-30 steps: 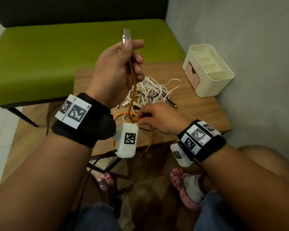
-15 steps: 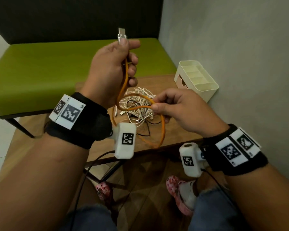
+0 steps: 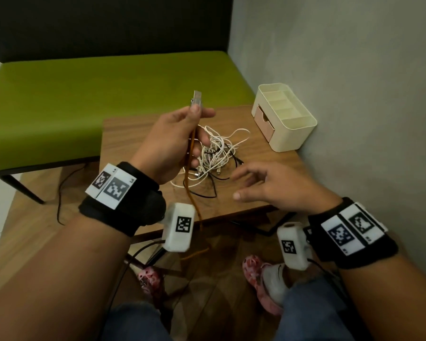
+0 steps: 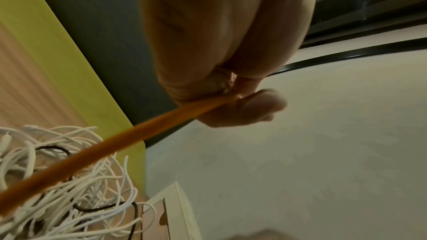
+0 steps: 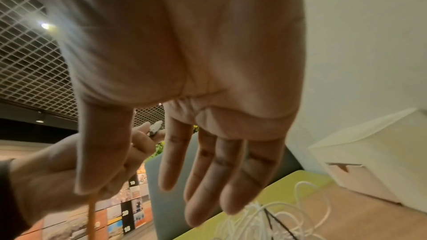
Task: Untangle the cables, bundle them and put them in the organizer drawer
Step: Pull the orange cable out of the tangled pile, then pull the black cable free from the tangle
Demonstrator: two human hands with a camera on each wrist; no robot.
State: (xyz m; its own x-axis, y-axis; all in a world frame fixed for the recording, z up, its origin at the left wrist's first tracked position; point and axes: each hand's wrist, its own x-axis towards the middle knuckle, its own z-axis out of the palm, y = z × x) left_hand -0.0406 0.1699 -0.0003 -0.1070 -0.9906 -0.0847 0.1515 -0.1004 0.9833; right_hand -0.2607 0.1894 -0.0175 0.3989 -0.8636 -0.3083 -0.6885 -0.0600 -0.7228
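Observation:
My left hand (image 3: 180, 136) grips an orange cable (image 3: 191, 193) just below its metal USB plug (image 3: 196, 98), which sticks up past the thumb. The cable hangs straight down past the table's front edge toward the floor. In the left wrist view the orange cable (image 4: 97, 154) runs out of the curled fingers (image 4: 249, 109). My right hand (image 3: 273, 185) hovers empty with spread fingers (image 5: 208, 176) over the table's front right. A tangle of white and black cables (image 3: 214, 156) lies mid-table. The cream organizer (image 3: 284, 116) with a pink drawer (image 3: 263, 121) stands at the back right.
The small wooden table (image 3: 138, 134) stands against a grey wall (image 3: 354, 94) on the right. A green bench (image 3: 96, 94) lies behind and to the left. My feet in pink sandals (image 3: 263, 279) are under the table's front edge.
My right hand has let go of the orange loop and opened, dropping lower over the table. The orange cable now hangs straight from my left hand.

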